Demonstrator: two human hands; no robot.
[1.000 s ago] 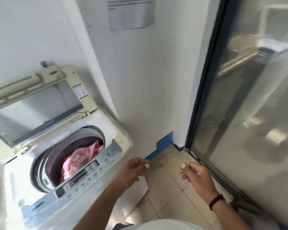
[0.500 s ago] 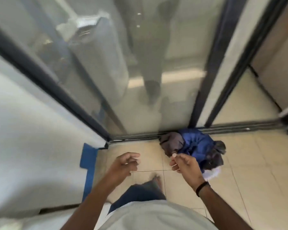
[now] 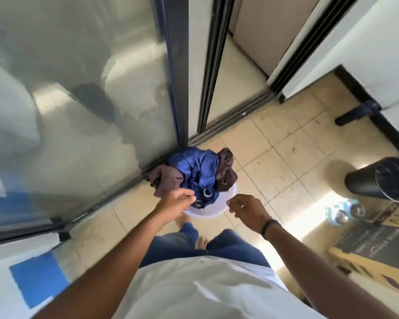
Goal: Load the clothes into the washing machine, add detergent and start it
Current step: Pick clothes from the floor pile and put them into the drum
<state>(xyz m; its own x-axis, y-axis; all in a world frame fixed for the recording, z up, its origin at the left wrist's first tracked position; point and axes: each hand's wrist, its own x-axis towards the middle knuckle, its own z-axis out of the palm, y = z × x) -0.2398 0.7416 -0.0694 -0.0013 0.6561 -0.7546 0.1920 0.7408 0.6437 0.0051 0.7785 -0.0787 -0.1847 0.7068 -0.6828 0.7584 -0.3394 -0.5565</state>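
Item 1: round white plastic basin (image 3: 219,207), sitting on the beige tiled floor (image 3: 281,157) against the bottom track of the sliding glass door (image 3: 78,88), just ahead of the person's bare feet.

Item 2: heap of crumpled clothes, overflowing the basin. A shiny blue garment with metal eyelets (image 3: 197,170) is lying on top in the middle; a dark brown garment (image 3: 168,180) is spilling over the basin's left rim towards the door track, and more dark brown cloth (image 3: 226,171) is bunching at the right rim.

Item 3: left hand (image 3: 176,201), reaching down to the near-left part of the heap, fingers curling; the fingertips are meeting the blue cloth near an eyelet, but whether they are pinching it cannot be told.

Item 4: right hand (image 3: 245,209), wearing a dark band on the wrist, hovering just right of the basin's near rim, fingers loosely curling and grasping nothing, apart from the clothes.

Item 5: black cylindrical bin (image 3: 380,178), standing on the floor towards the right edge, well apart from the basin.

Item 6: pack of clear bottles with pale blue wrapping (image 3: 344,210), lying on the floor just in front of the bin.

Item 7: strip of blue tape (image 3: 38,279), sticking to the white wall at lower left.
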